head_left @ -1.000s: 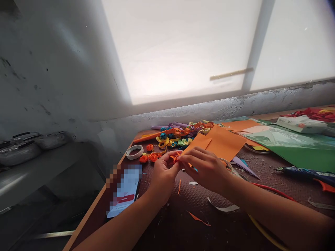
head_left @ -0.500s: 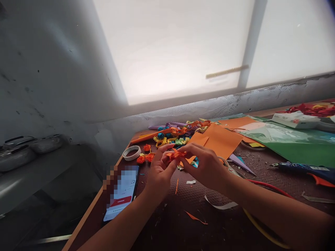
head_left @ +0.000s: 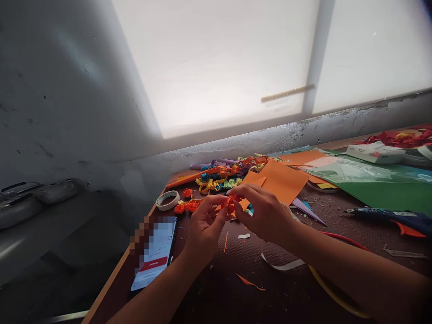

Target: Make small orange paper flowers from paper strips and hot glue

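Note:
A crumpled orange paper flower is pinched between my two hands above the middle of the table. My left hand closes thumb and fingers on its left side. From the right, my right hand grips it with thumb and forefinger; the curled fingers hide part of it. Just left of my left hand lie several small orange paper flowers. Behind my hands are orange paper sheets and a heap of coloured paper curls.
A tape roll and a lit phone lie near the table's left edge. Paper scraps are scattered in front. To the right are a dark blue tube-like pouch, green sheets and a white tissue pack.
My fingers have shifted around the orange paper flower, and the left fingers have bent closer over it. The whole view has moved slightly.

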